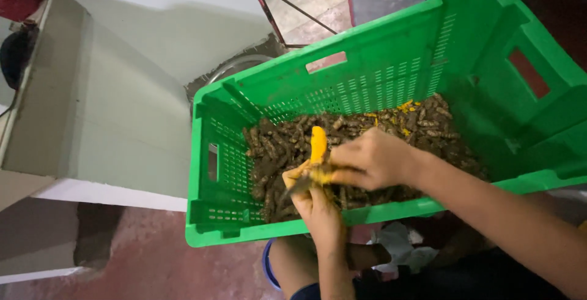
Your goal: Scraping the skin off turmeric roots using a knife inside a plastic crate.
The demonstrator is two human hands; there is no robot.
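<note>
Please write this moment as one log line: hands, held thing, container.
left hand: holds peeled yellow root | right hand: on root, apparently with small blade | green crate: unpeeled brown roots

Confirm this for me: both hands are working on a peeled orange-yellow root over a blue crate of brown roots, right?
Not quite: the crate is green, not blue, as the head view shows. Both hands, left hand and right hand, do hold the peeled orange-yellow root over the brown roots.

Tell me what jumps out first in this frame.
The bright green crate fills the right and centre, its floor covered with brown roots. Over its near edge, the left hand and right hand hold a peeled, vivid yellow root. A pale wall stands at left.
</note>
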